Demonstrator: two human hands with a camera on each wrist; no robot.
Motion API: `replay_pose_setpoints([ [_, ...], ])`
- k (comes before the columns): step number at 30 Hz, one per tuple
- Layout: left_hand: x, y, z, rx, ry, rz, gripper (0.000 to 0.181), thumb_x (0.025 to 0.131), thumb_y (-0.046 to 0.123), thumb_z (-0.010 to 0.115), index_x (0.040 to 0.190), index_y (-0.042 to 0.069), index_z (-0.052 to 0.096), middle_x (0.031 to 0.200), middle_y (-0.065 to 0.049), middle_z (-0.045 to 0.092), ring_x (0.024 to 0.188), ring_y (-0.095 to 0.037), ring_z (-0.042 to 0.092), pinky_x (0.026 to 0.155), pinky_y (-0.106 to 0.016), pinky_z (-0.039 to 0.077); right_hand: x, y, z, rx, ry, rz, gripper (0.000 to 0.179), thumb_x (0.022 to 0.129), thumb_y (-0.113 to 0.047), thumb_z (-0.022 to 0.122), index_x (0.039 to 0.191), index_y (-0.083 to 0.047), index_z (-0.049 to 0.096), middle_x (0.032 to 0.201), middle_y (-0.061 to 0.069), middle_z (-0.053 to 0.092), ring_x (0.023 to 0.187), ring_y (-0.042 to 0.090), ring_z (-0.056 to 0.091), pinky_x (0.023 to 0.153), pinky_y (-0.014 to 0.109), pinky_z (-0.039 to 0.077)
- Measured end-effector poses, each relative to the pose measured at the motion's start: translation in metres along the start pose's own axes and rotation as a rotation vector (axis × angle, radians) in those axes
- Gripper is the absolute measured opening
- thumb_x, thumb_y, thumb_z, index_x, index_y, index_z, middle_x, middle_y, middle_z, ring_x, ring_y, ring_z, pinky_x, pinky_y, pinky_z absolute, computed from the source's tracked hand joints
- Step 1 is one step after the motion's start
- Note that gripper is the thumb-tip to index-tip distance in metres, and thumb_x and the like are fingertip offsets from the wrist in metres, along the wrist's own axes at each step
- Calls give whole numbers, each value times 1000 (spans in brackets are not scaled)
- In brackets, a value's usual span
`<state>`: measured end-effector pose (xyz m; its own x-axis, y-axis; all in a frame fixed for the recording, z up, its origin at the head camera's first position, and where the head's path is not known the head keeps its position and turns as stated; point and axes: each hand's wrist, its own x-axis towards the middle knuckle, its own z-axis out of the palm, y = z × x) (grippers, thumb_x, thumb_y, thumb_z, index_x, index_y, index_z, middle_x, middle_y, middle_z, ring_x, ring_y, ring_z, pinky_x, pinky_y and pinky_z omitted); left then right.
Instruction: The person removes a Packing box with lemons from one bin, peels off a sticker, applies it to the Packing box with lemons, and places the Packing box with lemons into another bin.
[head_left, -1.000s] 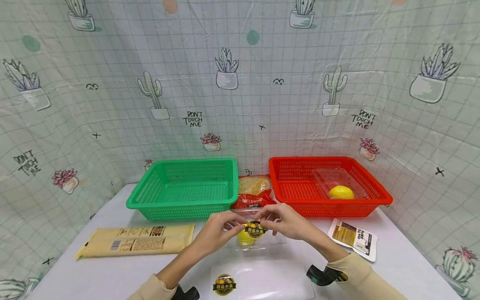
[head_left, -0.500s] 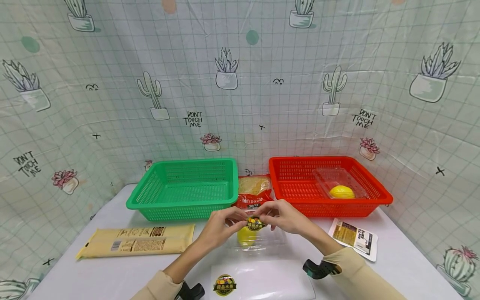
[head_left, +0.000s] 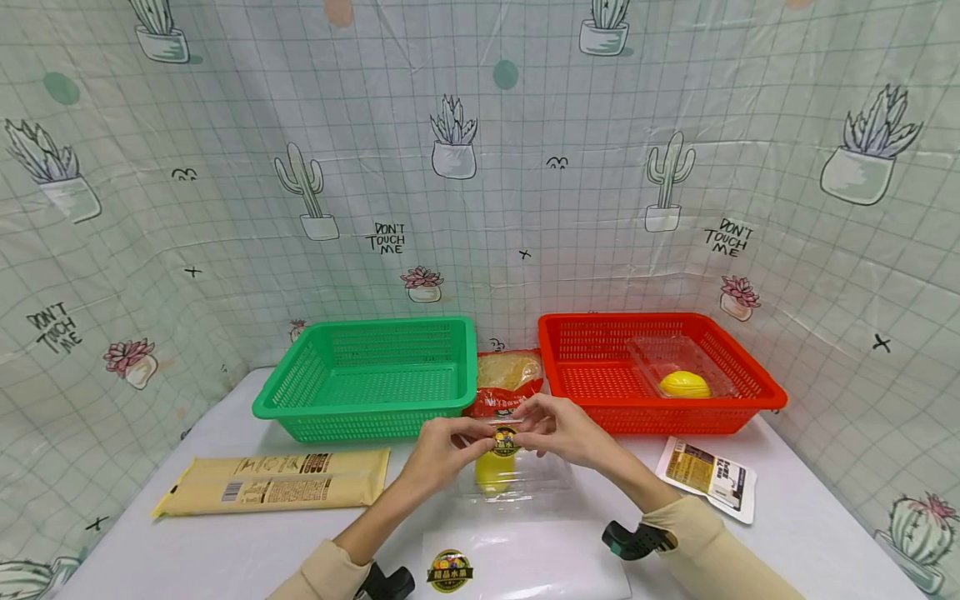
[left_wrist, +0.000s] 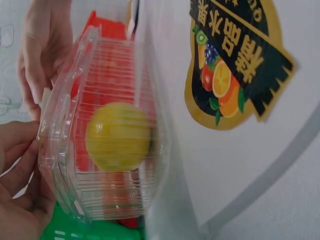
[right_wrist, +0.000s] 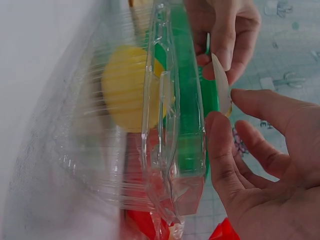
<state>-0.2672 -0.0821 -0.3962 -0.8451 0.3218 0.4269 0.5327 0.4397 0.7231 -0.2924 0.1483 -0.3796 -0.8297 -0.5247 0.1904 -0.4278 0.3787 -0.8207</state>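
I see left hand point(head_left: 448, 454) pinching the left edge of a thin, round sticker point(head_left: 505, 442) | sticker is just above the clear, ribbed plastic box point(head_left: 542, 477) holding smooth yellow fruit point(head_left: 493, 475) | right hand point(head_left: 564, 432) pinches its right edge | print upright, facing the person; box's long axis left-to-right | right wrist view shows sticker's pale, curved back, which head view hides

Clear box point(head_left: 531, 478) blocks downward passage; green basket point(head_left: 390, 385) leaves room inside.
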Motion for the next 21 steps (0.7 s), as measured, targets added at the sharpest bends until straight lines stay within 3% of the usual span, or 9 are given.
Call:
replay_pose_setpoints([
  [5,1,-1,0,-7,29,-41,14,86,14,75,97,8,78,90,-6,77,65,-9,61,59,-17,49,0,1,1,-9,-2,-1,20,88,-16,74,101,-3,65,87,12,70,74,39,68,64,47,59],
  [14,1,-2,1,105,39,7,12,83,15,78,93,9,79,91,-3,78,75,-11,62,66,-17,49,0,2,3,-115,-24,-26,21,89,-17,72,104,-3,74,89,11,75,65,12,62,65,45,59],
  [21,2,1,2,191,13,29,12,83,18,77,94,11,80,88,-1,78,82,-16,64,69,-20,45,1,3,6,-115,-19,18,18,89,-12,71,104,-2,75,87,14,74,65,11,63,68,46,59],
])
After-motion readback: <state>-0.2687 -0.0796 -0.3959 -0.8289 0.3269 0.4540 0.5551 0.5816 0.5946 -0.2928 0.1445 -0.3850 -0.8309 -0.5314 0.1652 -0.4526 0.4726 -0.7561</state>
